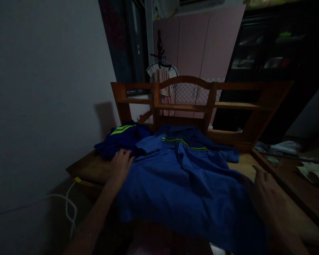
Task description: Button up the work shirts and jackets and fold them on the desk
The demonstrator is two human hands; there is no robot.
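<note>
A blue long-sleeved work shirt (pixel 172 184) with a yellow-green stripe across it lies spread and wrinkled on the wooden desk (pixel 91 168). Its lower part hangs over the front edge. At the shirt's left edge is my left hand (pixel 121 163), fingers loosely bent and apart, with no cloth visibly gripped. My right hand (pixel 268 191) is at the right edge, fingers spread; dim light blurs where they meet the fabric. Beyond my left hand lies a bunched darker blue garment (pixel 117 143) with yellow-green bands.
A wooden shelf rack (pixel 184 108) rises along the desk's back. The wall (pixel 55 88) closes off the left side, where a white cable (pixel 69 207) hangs. Plastic and papers (pixel 284 147) lie on the right. Clothes hang on a stand (pixel 160 46) before a pink wardrobe (pixel 191 46).
</note>
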